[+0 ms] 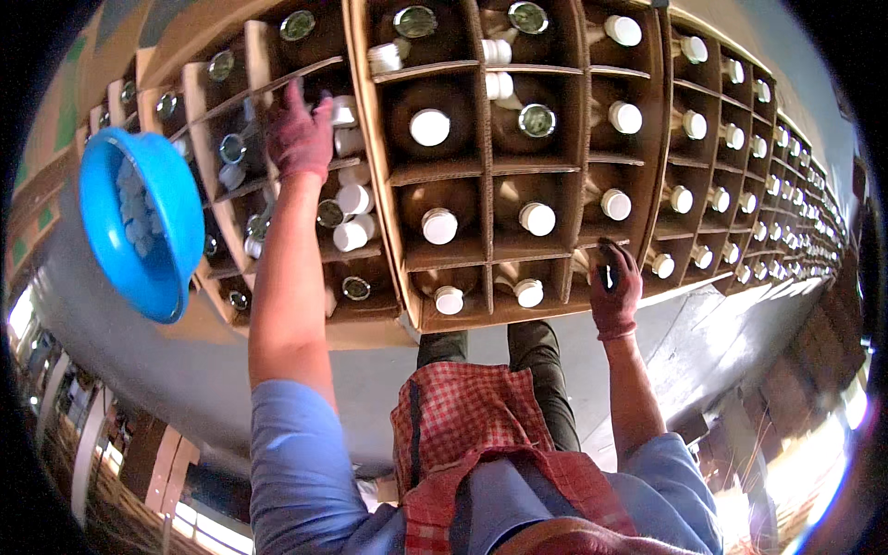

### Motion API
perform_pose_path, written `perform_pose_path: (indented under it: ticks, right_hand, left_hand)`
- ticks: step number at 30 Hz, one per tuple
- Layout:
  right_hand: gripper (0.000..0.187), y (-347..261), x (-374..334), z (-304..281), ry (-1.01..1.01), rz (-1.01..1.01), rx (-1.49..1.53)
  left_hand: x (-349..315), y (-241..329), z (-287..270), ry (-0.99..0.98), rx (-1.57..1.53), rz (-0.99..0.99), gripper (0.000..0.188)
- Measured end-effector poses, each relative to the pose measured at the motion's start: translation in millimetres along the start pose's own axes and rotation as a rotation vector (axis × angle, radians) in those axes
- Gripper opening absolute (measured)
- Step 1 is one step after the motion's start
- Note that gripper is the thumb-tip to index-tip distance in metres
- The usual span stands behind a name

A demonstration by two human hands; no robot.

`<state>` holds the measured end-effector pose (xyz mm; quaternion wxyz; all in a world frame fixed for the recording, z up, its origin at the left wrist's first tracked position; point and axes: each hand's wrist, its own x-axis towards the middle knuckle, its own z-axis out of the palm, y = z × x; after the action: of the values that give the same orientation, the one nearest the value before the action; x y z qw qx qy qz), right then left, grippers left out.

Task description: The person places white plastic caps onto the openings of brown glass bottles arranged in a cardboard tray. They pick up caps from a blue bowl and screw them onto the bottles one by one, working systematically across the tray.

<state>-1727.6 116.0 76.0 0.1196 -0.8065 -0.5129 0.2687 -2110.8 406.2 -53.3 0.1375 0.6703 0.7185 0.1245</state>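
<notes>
My left hand [302, 139], in a reddish glove, hangs over the left part of the carton with its fingers apart. Close to it, white caps [344, 112] lie loose beside open glass bottles [233, 148]. More loose caps [354, 199] sit in a compartment nearer to me. At the near edge of the middle carton, my gloved right hand [618, 294] curls around the top of a bottle, and a little white of a cap [607, 277] shows between thumb and fingers. Several bottles near it wear white caps [615, 204]; others stand uncapped [536, 120].
A blue basin [148, 296] of white caps rests at the left on the cartons. Cardboard dividers [536, 69] separate the bottles, and some caps [497, 52] lie by them. Further cartons of capped bottles [786, 176] stretch away to the right. Grey floor [388, 370] shows below.
</notes>
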Motion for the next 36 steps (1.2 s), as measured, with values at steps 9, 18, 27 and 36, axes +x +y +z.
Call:
perform_pose_path:
  ticks: [9, 18, 27, 36]
  right_hand:
    - [0.051, -123.5, 176.0, 64.3, -0.007, -0.198, -0.457]
    - [0.040, -134.2, 225.9, 85.6, -0.179, -0.166, -0.563]
    - [0.045, -94.5, 156.9, 71.6, -0.041, -0.189, -0.277]
    - [0.041, -104.2, 207.1, 73.1, -0.225, -0.216, -0.471]
  left_hand:
    - [12.6, 25.3, 6.5, -0.030, 0.418, 0.098, 0.041]
    - [16.2, 38.7, 18.7, 0.039, 0.290, -0.015, 0.051]
    - [17.7, 34.6, 14.7, 0.026, 0.300, -0.014, 0.049]
    - [17.7, 28.0, -0.6, -0.063, 0.239, -0.025, 0.056]
